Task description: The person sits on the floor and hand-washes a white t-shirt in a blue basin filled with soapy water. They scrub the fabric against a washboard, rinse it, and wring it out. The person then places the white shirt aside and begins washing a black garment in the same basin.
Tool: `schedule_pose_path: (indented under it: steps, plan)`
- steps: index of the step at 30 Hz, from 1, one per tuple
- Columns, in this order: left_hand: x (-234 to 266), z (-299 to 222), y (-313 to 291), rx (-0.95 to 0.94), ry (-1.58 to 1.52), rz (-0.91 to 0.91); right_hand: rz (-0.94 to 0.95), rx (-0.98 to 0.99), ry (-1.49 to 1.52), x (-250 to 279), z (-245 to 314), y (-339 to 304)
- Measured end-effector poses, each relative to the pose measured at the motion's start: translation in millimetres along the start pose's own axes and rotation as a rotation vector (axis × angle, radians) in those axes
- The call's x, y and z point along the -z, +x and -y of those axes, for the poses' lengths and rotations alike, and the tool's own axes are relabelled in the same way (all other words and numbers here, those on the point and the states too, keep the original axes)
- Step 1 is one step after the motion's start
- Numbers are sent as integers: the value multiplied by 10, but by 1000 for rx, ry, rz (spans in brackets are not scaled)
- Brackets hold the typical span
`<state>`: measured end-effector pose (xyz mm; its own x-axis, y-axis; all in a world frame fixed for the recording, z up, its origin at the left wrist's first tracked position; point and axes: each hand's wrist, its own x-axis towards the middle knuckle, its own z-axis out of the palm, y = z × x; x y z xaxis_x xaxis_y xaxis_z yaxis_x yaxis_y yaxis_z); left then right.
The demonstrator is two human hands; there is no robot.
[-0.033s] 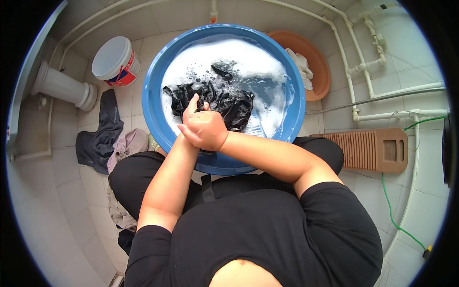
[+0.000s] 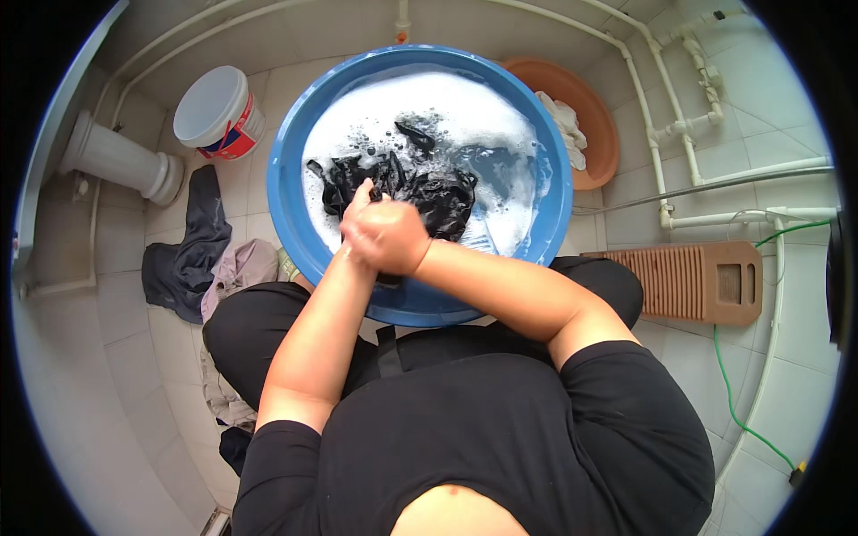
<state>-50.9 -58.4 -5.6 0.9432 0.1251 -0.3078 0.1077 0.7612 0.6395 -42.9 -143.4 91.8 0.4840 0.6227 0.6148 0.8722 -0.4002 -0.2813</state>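
A wet black garment (image 2: 433, 201) lies bunched in suds inside a large blue basin (image 2: 279, 179) between my knees. My left hand (image 2: 359, 214) is at the near left part of the cloth, one finger or thumb pointing up, the rest mostly covered. Over it my right hand (image 2: 393, 237) is closed in a fist, slightly smeared by motion. Black cloth shows beyond both hands and just below them, so they grip it between them. White foam (image 2: 447, 103) covers much of the water. A pale ridged piece (image 2: 478, 238) shows at the garment's near right.
Far left stands a white lidded bucket (image 2: 213, 107). Dark clothing (image 2: 183, 259) and a pinkish garment (image 2: 241, 268) lie on the tiles. An orange-brown basin (image 2: 603, 134) holds white cloth (image 2: 565, 125) behind right. To the right are a brown washboard (image 2: 684, 279), white pipes (image 2: 670, 107) and a green cord (image 2: 733, 393).
My right hand has shifted slightly over the left one and its fingers have curled in more. The garment stays nearly in place.
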Motion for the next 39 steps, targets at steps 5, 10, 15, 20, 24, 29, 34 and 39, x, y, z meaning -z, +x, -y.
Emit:
schedule_pose_path:
  steps: [5,10,15,20,24,29,34,39]
  plan:
    - [-586,-165,-28,225,-80,-301,-174,-545,244,-307,-680,-184]
    - [-144,-66,72,219,-84,-168,-179,-324,386,-186,-254,-152]
    - [-801,-233,-146,225,-35,-332,-118,-492,109,-330,-983,-243]
    - [-728,-240,-109,-150,660,177,-159,-1195,-23,130,-1986,-427]
    - [-205,-156,103,-379,1599,149,331,-905,-151,210,-2089,-819]
    - [-398,-280,36,-389,2016,32,635,-1120,94,8,-2275,-1123]
    - [-377,-470,98,-435,2050,315,196,-625,-107,50,-1746,-636]
    - [-278,-390,221,-93,72,2,-106,-451,492,103,-724,-175]
